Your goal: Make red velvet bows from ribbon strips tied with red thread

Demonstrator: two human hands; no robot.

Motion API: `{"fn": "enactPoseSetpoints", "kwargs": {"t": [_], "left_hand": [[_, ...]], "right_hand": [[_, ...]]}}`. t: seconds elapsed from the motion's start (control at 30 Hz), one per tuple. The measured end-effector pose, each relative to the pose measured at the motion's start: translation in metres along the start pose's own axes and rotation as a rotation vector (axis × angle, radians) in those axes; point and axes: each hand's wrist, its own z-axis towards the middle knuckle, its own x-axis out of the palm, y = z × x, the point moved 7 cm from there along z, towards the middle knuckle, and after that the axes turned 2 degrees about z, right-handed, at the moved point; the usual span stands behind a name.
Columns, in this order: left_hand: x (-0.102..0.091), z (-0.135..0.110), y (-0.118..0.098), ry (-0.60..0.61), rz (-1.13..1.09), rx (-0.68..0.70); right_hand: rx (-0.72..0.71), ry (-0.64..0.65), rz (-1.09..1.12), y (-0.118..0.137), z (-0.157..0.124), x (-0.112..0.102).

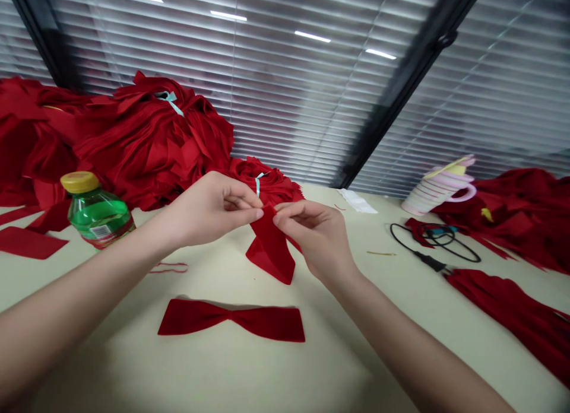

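Both of my hands meet above the middle of the cream table (222, 371). My left hand (214, 208) and my right hand (312, 235) each pinch the top of a red fabric piece (271, 253), which hangs down folded between them. Below them a flat red bow-shaped piece (231, 319), pinched at its centre, lies on the table.
Heaps of red fabric (146, 140) tied with pale blue ribbon fill the back left. A green bottle with a yellow cap (95, 211) stands at the left. At the right are a black cable (434, 244), a pink-striped container (439, 190) and more red fabric (521, 312). Window blinds lie behind.
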Motion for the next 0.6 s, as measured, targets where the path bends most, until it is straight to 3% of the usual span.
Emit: {"fn": "enactPoseSetpoints", "kwargs": {"t": [0.2,0.6], "left_hand": [[0.0016,-0.0007,-0.0051,0.018,0.007,0.013],[0.0003,-0.0014,-0.0048,0.021,0.017,0.039]], "right_hand": [[-0.02,0.002,-0.026,0.0019,0.0,0.0005],[0.076,0.01,-0.01,-0.0046,0.0004,0.0004]]}}
